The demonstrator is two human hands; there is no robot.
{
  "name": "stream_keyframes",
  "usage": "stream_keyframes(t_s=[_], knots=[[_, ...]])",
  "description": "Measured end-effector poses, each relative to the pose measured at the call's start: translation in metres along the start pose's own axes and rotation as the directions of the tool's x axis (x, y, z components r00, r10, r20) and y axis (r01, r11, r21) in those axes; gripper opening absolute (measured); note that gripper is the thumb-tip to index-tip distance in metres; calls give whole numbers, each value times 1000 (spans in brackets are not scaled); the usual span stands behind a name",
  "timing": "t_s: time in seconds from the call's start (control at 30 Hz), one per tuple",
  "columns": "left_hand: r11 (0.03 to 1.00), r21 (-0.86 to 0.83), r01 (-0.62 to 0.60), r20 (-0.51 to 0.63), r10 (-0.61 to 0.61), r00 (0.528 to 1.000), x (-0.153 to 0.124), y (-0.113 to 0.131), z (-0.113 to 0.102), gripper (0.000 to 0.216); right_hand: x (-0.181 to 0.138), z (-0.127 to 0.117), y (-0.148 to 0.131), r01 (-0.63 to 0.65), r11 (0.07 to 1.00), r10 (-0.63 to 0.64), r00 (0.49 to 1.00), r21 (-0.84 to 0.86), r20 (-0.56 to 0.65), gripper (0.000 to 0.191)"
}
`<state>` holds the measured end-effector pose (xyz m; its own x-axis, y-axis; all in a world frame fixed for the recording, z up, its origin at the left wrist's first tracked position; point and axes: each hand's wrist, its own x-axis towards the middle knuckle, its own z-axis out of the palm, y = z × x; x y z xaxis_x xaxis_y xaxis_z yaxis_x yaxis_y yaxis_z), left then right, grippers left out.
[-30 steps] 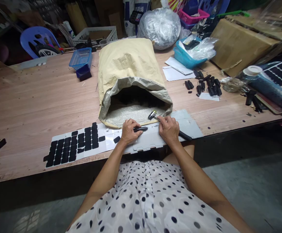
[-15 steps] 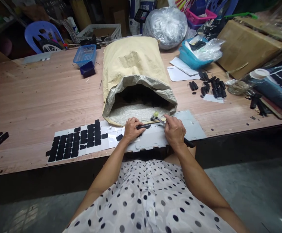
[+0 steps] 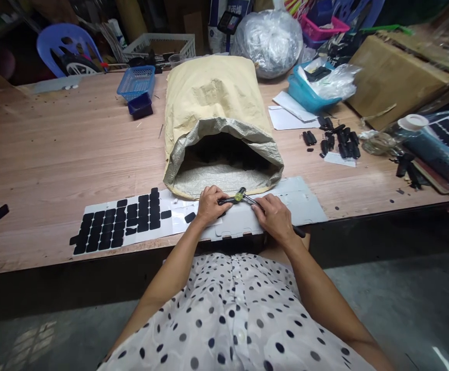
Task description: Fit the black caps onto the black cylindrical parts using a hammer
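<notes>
My left hand (image 3: 209, 205) is closed on a small black elongated part (image 3: 226, 200), held over the grey cardboard sheet (image 3: 301, 201). In my right hand (image 3: 274, 216) is a small hammer (image 3: 251, 199) with a metal shaft, a dark handle and a yellow-green face on its head. The hammer head lies against the right end of the black part, or just over it. Right behind both hands gapes the mouth of a cream woven sack (image 3: 212, 93), dark inside. Left of my left hand, black rounded stickers (image 3: 104, 226) sit in rows on white backing.
Several black parts (image 3: 330, 139) lie in a group at the right, near a cardboard box (image 3: 402, 77). A blue basket (image 3: 136, 82) and a dark blue tray (image 3: 139, 105) stand behind left. A turquoise basin (image 3: 305, 93) and a stuffed clear plastic bag (image 3: 269, 44) are at the back.
The hammer head has come down and left onto the end of the black part, with my right hand lowering slightly. My left hand keeps its hold. The whole view has shifted a little.
</notes>
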<state>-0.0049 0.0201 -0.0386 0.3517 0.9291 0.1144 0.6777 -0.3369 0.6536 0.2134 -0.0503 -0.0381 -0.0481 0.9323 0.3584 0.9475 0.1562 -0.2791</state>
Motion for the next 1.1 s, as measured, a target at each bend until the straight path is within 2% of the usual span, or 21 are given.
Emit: stream_keyframes(t_s=[0.07,0.23,0.4,0.7,1.1], knots=[[1000,-2,3,3,-3,1000,0,0,-1,13,-1,-4,0,-2,999,3,1000,45,-8,24],[1000,-5,1,21,-1,1000,1,0,-2,12,-1,-19,-8,-52,962,94,985,268,-144,34],[1000,-7,12,16,-12,1000,1,1,-2,12,-7,-21,-17,-27,915,100,982,404,-161,36],[1000,2,9,20,-9,1000,2,0,-3,15,-16,-8,-17,-136,918,203,968,371,-150,36],[1000,-7,-7,33,8,999,0,0,-3,13,-23,-13,-51,-55,935,94,991,350,-94,40]])
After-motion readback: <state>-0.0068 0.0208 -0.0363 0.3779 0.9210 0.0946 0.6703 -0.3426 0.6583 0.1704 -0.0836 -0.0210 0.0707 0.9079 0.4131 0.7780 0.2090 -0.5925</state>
